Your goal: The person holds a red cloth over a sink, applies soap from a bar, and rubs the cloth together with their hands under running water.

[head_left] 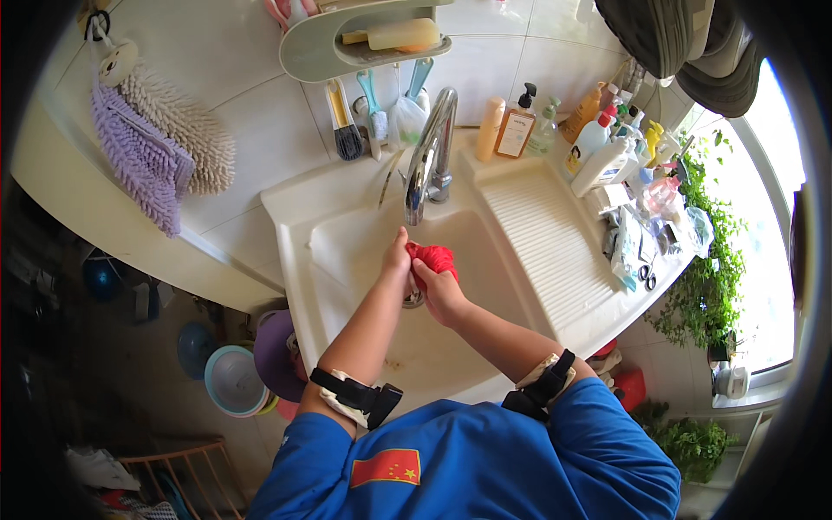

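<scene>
Both of my hands grip a bunched red cloth (435,256) above the sink basin (347,251). My left hand (398,257) is closed on its left side, with the thumb pointing up. Wrapped round the lower right part is my right hand (440,290), its thumb pressed on the cloth. Just above the cloth hangs the spout of the chrome faucet (429,156); whether water runs from it I cannot make out. Partly hidden behind my hands is the drain (413,299).
A ribbed washboard (550,234) lies right of the basin. Several bottles (598,147) and scissors (646,276) crowd the right ledge. Brushes (347,130) hang under a wall shelf (316,43). Plush towels (143,165) hang left. Basins (236,380) stand below left.
</scene>
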The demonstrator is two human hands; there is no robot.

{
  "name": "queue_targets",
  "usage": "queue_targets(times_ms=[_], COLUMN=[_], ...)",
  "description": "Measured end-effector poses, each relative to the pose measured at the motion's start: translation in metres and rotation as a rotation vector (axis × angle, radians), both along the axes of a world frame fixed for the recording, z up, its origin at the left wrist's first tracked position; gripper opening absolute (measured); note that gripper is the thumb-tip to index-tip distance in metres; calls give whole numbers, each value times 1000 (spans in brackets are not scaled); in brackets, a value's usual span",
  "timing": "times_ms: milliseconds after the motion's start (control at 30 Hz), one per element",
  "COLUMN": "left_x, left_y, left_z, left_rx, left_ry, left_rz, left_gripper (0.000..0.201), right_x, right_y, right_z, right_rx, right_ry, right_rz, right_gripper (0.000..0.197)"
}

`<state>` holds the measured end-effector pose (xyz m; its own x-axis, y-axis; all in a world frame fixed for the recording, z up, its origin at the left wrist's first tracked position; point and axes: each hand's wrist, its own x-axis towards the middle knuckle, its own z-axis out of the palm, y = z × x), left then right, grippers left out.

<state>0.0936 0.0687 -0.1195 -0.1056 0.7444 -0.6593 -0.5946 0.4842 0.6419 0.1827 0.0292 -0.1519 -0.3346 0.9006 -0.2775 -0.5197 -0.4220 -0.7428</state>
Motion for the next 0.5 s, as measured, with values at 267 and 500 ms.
queue_targets(times_ms=[267, 500], left_x=[9, 21], left_y=[-17, -43], left_z=[-7, 35], left_rx=[331, 269], left_ry=[-130, -36], left_rz=[27, -34], left_gripper=[44, 49], right_x=[-24, -22], right_y=[-4, 18], right_z=[32, 76], right_rx=[207, -149], right_ry=[-323, -664], right_rz=[-220, -171], right_gripper=[40, 44])
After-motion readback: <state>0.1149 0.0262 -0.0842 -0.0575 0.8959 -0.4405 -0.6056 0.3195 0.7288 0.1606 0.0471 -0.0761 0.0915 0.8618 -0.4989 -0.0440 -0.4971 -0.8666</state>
